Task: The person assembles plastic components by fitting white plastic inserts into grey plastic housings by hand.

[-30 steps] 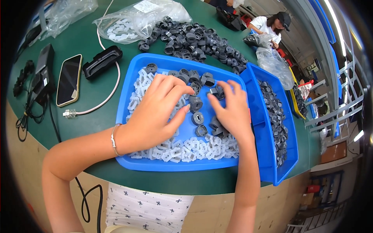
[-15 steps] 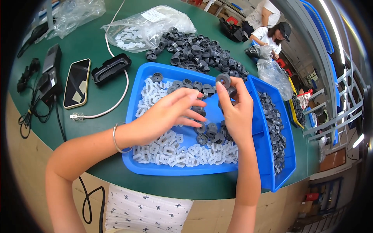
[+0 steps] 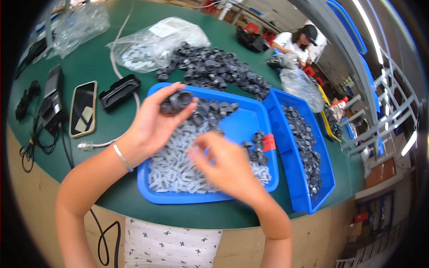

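Observation:
My left hand [image 3: 154, 118] is closed around a few dark grey round plastic parts [image 3: 179, 100], above the far left part of a blue tray [image 3: 201, 199]. Small white translucent plastic clips [image 3: 172, 167] fill the left and near side of this tray. More dark round parts lie along its far side and in a small group [image 3: 255, 149] at its right. Smeared by motion, my right hand [image 3: 223, 163] hovers low over the white clips with its fingers bent. Whether a piece is between those fingertips cannot be made out.
A blue divided bin [image 3: 286, 147] with dark parts stands right of the tray. Beyond lie a heap of dark parts [image 3: 214, 67] and a clear bag [image 3: 156, 42]. Phone [image 3: 83, 109], black case [image 3: 119, 91] and cables are left. A co-worker [image 3: 295, 42] sits far right.
My left hand has gone from open to closed around dark parts, farther left. My right hand, which held dark parts at the tray's far right, has come down over the clips. The view shifted slightly.

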Action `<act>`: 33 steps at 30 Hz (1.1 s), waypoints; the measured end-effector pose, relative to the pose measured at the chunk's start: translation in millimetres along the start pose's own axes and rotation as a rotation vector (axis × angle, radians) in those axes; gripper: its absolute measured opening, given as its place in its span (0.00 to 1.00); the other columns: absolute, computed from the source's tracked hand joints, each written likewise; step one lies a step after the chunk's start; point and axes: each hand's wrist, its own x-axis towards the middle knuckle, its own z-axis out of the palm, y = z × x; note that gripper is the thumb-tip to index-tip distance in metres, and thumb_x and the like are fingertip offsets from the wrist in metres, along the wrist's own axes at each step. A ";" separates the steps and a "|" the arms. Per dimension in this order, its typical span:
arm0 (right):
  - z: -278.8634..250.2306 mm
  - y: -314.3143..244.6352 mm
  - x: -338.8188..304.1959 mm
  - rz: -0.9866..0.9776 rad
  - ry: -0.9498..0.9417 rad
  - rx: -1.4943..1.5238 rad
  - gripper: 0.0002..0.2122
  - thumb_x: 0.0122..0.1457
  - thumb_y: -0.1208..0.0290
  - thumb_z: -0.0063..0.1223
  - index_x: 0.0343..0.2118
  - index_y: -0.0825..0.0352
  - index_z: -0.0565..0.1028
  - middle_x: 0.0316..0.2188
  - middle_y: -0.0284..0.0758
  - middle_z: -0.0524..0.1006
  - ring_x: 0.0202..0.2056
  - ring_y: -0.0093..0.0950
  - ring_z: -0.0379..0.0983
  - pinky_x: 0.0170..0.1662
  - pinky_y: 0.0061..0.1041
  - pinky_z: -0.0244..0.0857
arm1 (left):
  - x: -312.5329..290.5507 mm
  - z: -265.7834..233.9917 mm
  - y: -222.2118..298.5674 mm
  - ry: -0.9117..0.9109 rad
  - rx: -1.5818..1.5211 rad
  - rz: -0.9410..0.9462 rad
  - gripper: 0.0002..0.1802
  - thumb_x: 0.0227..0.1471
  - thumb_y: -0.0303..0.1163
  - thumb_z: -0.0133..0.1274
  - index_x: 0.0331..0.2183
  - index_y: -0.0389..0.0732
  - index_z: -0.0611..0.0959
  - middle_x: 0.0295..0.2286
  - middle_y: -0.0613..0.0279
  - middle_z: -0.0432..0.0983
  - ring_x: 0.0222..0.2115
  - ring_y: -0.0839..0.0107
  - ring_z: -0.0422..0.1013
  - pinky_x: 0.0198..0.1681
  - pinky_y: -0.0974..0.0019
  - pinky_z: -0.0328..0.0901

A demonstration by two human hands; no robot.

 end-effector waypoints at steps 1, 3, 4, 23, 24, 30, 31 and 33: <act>8.6 -0.1 -7.5 -0.084 -0.074 -0.112 0.16 0.54 0.64 0.53 0.37 0.73 0.68 0.40 0.46 0.67 0.39 0.40 0.67 0.35 0.35 0.67 | -0.4 0.5 2.0 -0.007 0.011 0.044 0.11 0.54 0.30 0.50 0.36 0.30 0.75 0.35 0.52 0.71 0.43 0.58 0.68 0.47 0.65 0.69; 20.9 -3.9 -17.8 -0.124 -0.039 -0.224 0.19 0.54 0.60 0.53 0.39 0.73 0.68 0.39 0.46 0.66 0.40 0.40 0.65 0.35 0.35 0.66 | 3.5 1.0 4.4 -0.006 -0.036 0.061 0.13 0.54 0.30 0.49 0.36 0.28 0.74 0.35 0.51 0.70 0.45 0.56 0.68 0.50 0.62 0.68; 23.2 -3.7 -20.8 -0.183 -0.023 -0.321 0.23 0.54 0.56 0.52 0.41 0.73 0.67 0.39 0.45 0.65 0.41 0.40 0.64 0.36 0.35 0.66 | 4.6 1.7 4.6 -0.030 -0.012 0.045 0.14 0.55 0.31 0.48 0.36 0.27 0.74 0.35 0.51 0.70 0.45 0.56 0.68 0.50 0.62 0.68; 33.3 47.4 -7.9 -0.248 0.132 0.095 0.10 0.58 0.66 0.48 0.40 0.65 0.67 0.28 0.36 0.70 0.25 0.33 0.71 0.26 0.29 0.65 | -0.9 6.1 -11.3 -0.073 0.246 -0.020 0.19 0.54 0.24 0.47 0.49 0.37 0.68 0.40 0.57 0.64 0.48 0.56 0.65 0.51 0.65 0.66; 30.6 49.9 -1.3 -0.261 0.190 0.263 0.10 0.59 0.66 0.47 0.40 0.64 0.67 0.27 0.35 0.71 0.23 0.29 0.70 0.22 0.25 0.64 | -3.1 9.1 -10.0 -0.097 0.250 -0.046 0.18 0.55 0.24 0.46 0.49 0.37 0.68 0.40 0.57 0.65 0.47 0.58 0.65 0.48 0.68 0.67; 2.6 48.2 -1.5 0.354 -0.037 1.466 0.14 0.64 0.63 0.39 0.46 0.66 0.66 0.29 0.34 0.72 0.25 0.18 0.67 0.17 0.12 0.53 | -6.3 2.3 -6.3 -0.119 0.219 -0.168 0.17 0.53 0.27 0.48 0.46 0.35 0.70 0.39 0.55 0.67 0.42 0.63 0.68 0.40 0.70 0.65; 1.8 49.0 -1.2 0.368 -0.025 1.579 0.15 0.64 0.63 0.38 0.47 0.68 0.66 0.29 0.34 0.72 0.25 0.18 0.67 0.16 0.11 0.52 | -4.8 0.7 -6.1 -0.137 0.221 -0.190 0.18 0.52 0.27 0.48 0.46 0.35 0.70 0.39 0.54 0.67 0.41 0.63 0.68 0.38 0.70 0.65; -0.8 47.6 -2.6 0.397 -0.023 1.619 0.16 0.64 0.64 0.36 0.47 0.70 0.66 0.30 0.35 0.72 0.21 0.17 0.63 0.16 0.11 0.50 | -5.6 5.2 -6.3 -0.113 0.244 -0.167 0.19 0.52 0.30 0.47 0.46 0.36 0.70 0.40 0.53 0.68 0.40 0.63 0.68 0.39 0.69 0.65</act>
